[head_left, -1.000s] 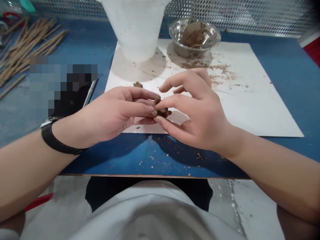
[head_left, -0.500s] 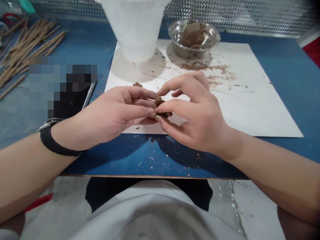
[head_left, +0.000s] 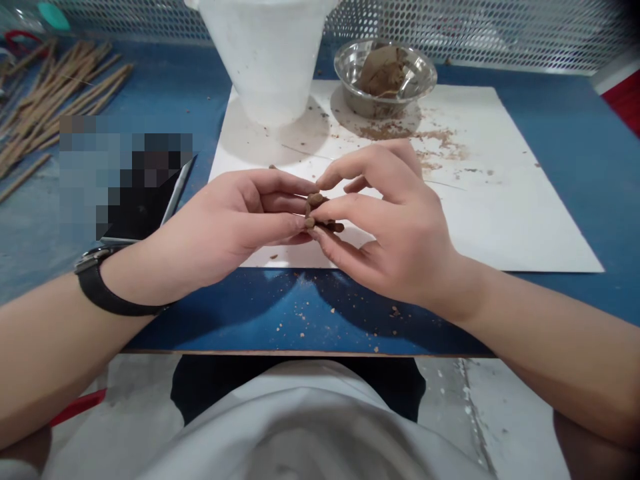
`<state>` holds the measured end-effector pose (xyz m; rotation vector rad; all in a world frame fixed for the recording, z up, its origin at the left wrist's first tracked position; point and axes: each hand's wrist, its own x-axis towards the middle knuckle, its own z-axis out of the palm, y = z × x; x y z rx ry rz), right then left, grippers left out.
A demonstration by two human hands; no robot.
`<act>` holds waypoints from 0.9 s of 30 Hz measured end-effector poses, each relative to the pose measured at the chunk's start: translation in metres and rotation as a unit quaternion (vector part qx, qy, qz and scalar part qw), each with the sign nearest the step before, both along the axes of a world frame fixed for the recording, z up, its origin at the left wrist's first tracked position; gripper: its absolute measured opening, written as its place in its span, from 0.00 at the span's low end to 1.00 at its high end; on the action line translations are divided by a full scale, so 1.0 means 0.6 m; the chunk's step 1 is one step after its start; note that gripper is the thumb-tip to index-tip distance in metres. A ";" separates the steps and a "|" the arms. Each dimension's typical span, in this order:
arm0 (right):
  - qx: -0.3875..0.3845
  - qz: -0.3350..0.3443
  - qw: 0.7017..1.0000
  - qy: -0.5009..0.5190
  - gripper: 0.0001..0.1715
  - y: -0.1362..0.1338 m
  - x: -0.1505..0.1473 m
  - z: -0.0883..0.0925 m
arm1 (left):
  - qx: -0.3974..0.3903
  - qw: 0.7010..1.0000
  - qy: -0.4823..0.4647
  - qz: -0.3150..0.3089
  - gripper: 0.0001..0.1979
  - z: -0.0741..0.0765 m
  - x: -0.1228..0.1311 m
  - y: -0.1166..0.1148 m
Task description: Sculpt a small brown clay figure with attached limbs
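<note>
Between my two hands is a small lumpy piece of brown clay [head_left: 316, 199] with little knobs, held just above the front of a white board [head_left: 510, 220]. My left hand [head_left: 227, 217] grips it from the left, thumb on the near side and fingers behind. From the right, my right hand [head_left: 395, 217] pinches the same piece with thumb and forefinger, while its other fingers arch above. Fingers cover much of the clay, so its full shape is hidden. Behind my left fingers, a small brown bit [head_left: 272, 167] shows on the board.
A white bucket [head_left: 273, 60] and a metal bowl [head_left: 345, 73] holding a brown clay lump [head_left: 383, 70] stand at the back of the board. Brown sticks [head_left: 65, 93] and a dark-screened device [head_left: 135, 207] lie left. Crumbs dot the blue table [head_left: 310, 313].
Both hands stay nearly in place on the clay. The piece has turned slightly, and a knob now shows at my left thumb tip. The view has shifted a little.
</note>
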<state>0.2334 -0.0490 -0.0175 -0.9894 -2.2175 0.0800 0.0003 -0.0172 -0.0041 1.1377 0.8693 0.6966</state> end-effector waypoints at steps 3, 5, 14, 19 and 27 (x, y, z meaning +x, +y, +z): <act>-0.017 -0.024 1.000 0.000 0.06 0.000 -0.001 -0.001 | 0.010 1.000 0.004 0.001 0.13 0.001 -0.001 -0.001; -0.015 -0.021 1.000 0.003 0.07 0.000 -0.002 -0.001 | 0.010 1.000 0.005 -0.003 0.11 0.002 -0.001 -0.001; 0.046 0.012 0.999 0.021 0.08 0.004 0.002 -0.007 | 0.003 1.000 0.011 0.004 0.11 0.002 0.002 -0.002; 0.044 0.001 0.999 0.009 0.08 0.007 0.001 -0.012 | 0.023 1.000 0.006 -0.002 0.10 -0.002 0.003 -0.003; 0.090 0.010 0.996 0.008 0.05 0.000 0.010 0.001 | -0.041 0.999 -0.036 0.005 0.11 0.002 -0.003 0.005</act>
